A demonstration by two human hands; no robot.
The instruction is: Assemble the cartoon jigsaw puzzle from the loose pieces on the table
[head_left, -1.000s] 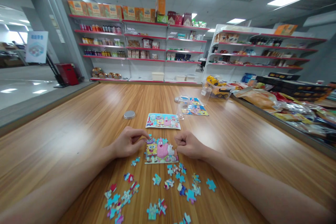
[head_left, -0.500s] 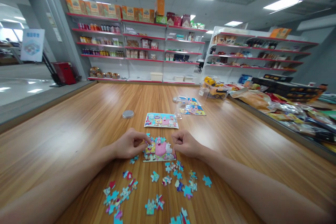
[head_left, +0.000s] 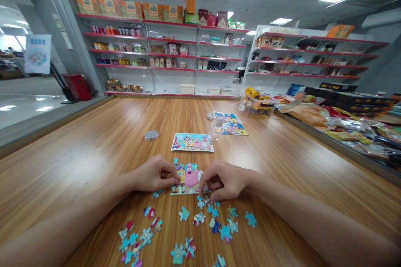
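Note:
A partly assembled cartoon jigsaw [head_left: 189, 177] lies on the wooden table [head_left: 94, 150] between my hands. My left hand [head_left: 153, 174] rests at its left edge, fingertips pinched on the puzzle's edge pieces. My right hand [head_left: 223, 183] curls over the puzzle's lower right corner, fingers pressing down on pieces there; what is under the fingers is hidden. Several loose puzzle pieces [head_left: 188, 225] are scattered on the table in front of the puzzle, close to me.
A printed reference picture [head_left: 192, 142] lies just beyond the puzzle, a round metal lid [head_left: 151, 135] to its left, a clear jar [head_left: 217, 123] and another picture [head_left: 231, 128] to its right. Packaged goods [head_left: 344, 125] line the table's right side. Store shelves [head_left: 163, 54] stand behind.
My right hand has moved from the puzzle's right edge down to its lower right corner, fingers spread over pieces. My left hand stays at the left edge.

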